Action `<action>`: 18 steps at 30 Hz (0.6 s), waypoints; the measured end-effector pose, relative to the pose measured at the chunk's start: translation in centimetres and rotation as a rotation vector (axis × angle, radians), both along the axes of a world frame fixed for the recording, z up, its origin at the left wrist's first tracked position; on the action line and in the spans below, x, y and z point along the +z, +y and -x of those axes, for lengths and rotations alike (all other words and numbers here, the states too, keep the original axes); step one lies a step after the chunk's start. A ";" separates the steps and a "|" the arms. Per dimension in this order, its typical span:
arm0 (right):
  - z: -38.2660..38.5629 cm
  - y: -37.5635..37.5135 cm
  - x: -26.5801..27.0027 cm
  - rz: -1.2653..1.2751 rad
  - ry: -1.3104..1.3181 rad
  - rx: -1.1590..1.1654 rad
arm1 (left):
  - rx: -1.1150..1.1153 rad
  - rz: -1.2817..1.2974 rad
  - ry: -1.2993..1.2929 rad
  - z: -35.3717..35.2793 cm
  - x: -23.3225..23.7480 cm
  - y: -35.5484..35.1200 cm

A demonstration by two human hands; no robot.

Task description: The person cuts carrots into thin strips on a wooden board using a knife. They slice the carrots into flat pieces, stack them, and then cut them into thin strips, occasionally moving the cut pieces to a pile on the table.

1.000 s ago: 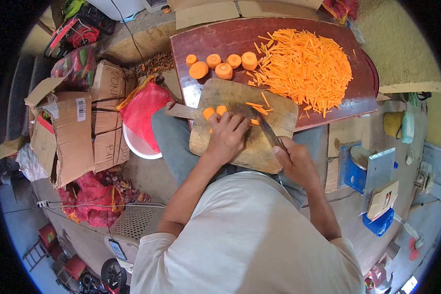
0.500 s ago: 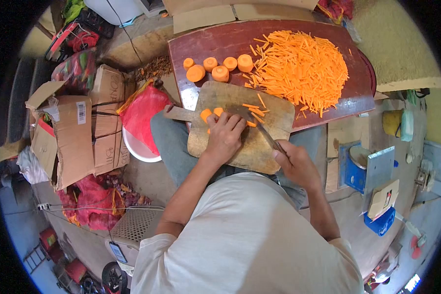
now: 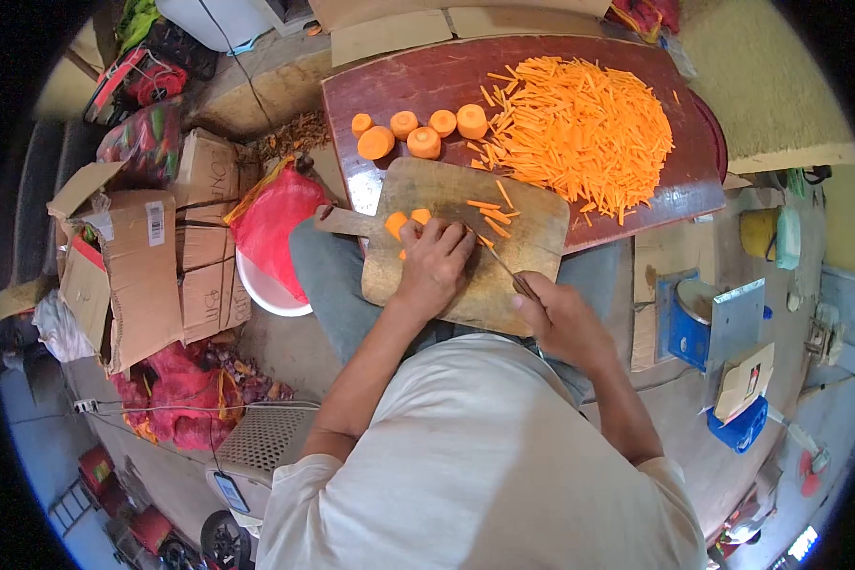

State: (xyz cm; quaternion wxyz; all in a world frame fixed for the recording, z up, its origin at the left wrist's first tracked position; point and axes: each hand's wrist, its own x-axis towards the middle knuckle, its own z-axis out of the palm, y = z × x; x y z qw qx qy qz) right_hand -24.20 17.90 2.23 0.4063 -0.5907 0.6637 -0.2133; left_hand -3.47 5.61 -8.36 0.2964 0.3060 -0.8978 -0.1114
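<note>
A wooden cutting board (image 3: 513,304) with a short handle lies across my lap. My left hand (image 3: 435,264) is on it, fingers curled and pressing down on carrot that they mostly cover. Pieces of carrot (image 3: 395,224) show beside the knuckles. My right hand (image 3: 559,315) is closed around the handle of a knife (image 3: 503,261). Its blade points up and left, with the tip close to my left fingertips. Several cut carrot sticks (image 3: 494,221) lie on the board just beyond the blade.
A dark red table (image 3: 375,95) stands beyond the board. On it are several carrot chunks (image 3: 424,142) and a large pile of carrot sticks (image 3: 579,138). Left of my legs are a white basin (image 3: 280,302) with a red mesh bag (image 3: 274,233) and cardboard boxes (image 3: 142,285).
My right hand and the knife have shifted slightly left, bringing the blade closer to my left fingers. My left hand stays in about the same place on the board.
</note>
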 end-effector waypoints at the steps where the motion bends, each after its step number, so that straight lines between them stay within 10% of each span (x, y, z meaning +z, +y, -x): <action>1: 0.4 -0.1 0.7 -0.037 0.030 0.026 | 0.000 0.004 0.007 -0.1 0.0 0.0; 18: 0.7 -2.3 -0.2 -0.012 0.023 0.032 | 0.033 -0.021 0.028 0.1 -0.5 0.0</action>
